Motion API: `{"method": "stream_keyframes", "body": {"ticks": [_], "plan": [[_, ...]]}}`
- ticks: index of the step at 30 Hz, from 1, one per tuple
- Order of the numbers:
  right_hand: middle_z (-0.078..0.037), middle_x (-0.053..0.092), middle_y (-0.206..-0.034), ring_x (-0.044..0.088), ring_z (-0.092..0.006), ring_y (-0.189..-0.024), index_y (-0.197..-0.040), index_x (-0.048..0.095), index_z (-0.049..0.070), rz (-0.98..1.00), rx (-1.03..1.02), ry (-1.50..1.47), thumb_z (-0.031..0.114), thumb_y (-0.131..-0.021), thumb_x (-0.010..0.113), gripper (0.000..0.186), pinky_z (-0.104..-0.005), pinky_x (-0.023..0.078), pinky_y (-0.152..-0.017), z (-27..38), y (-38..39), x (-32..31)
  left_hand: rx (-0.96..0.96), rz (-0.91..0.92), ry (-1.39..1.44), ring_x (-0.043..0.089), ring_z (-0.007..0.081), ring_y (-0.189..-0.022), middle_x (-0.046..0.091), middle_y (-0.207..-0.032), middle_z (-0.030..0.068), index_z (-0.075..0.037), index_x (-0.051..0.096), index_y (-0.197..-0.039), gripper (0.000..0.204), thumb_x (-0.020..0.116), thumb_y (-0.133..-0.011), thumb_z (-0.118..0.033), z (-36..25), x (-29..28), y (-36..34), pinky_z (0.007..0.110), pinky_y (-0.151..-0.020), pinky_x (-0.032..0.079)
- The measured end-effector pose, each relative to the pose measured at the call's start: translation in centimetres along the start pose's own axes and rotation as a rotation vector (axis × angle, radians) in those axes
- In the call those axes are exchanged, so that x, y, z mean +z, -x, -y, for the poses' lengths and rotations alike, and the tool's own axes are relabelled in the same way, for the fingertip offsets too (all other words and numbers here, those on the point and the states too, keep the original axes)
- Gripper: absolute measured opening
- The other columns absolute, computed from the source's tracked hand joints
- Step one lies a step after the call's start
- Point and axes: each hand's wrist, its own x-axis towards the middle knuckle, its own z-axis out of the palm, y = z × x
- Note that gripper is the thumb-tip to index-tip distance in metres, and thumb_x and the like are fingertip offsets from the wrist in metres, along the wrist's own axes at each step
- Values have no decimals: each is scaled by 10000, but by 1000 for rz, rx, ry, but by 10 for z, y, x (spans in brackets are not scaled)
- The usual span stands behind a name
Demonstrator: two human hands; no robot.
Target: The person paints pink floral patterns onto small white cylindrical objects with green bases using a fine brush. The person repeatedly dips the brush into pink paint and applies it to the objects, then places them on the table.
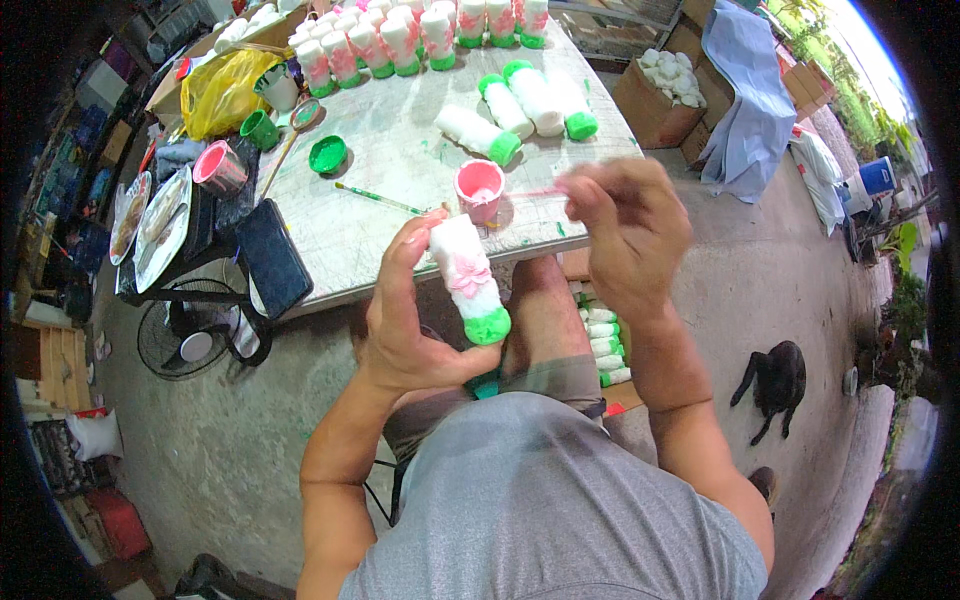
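Note:
My left hand [398,325] grips a white cylindrical piece [456,245] by its two ends, thumb at its green-painted end. Pink petal-like strokes mark the middle of its side. In my right hand [637,230], slightly blurred, the fingers pinch a thin paintbrush [538,192] whose pink length points left toward a small cup of pink paint [478,207] at the table's near edge. Whether the tip touches the paint I cannot tell. Another paintbrush [380,198] lies left of the cup, and a dish of green paint [327,154] sits beyond it.
The white table [400,110] bears several pink-and-green painted pieces [400,40] at the back and several white-and-green ones [520,105] lying nearer. At left are a yellow bag [225,90], a dark phone [273,257] and a floor fan [185,330]. A black dog [778,385] lies at right.

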Motion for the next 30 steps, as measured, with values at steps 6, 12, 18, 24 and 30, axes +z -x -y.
{"method": "stream_keyframes", "body": {"ticks": [6,12,18,24,30], "plan": [[-135,672,-887,655,-294,-833,-886,734,9,360,-110,274,190,-889,804,194,-403,511,-750,-24,-42,32,-43,-1,-103,496,363,-1384,493,-1482,248,-22,300,-1580,1201,892,-537,-94,7,-20,4,490,-1183,375],[-140,700,-920,660,-276,-841,-911,761,9,390,-4,191,149,-875,814,154,-370,509,-778,-32,-50,26,-44,-33,-15,494,353,-1381,477,-1501,263,-26,306,-1582,1215,903,-530,-133,17,-20,7,471,-1174,366],[-93,701,-896,652,-202,-858,-929,752,-7,443,29,99,83,-904,786,99,-331,503,-781,-24,-47,1,9,-5,-37,509,355,-1378,487,-1506,273,-30,290,-1593,1227,905,-538,-148,22,-15,-5,451,-1136,382],[-72,703,-900,639,-153,-846,-934,751,-6,354,32,55,107,-925,790,120,-303,495,-771,-25,-42,-18,-4,25,-87,519,353,-1375,497,-1497,273,-32,282,-1595,1232,908,-540,-145,23,-11,-12,449,-1120,406],[2,677,-874,574,-59,-781,-933,750,9,125,279,-99,169,-982,768,169,-235,460,-706,-48,-25,-3,15,47,-102,525,364,-1374,494,-1495,276,-28,280,-1593,1220,902,-547,-128,24,-6,-16,445,-1125,415]]}}
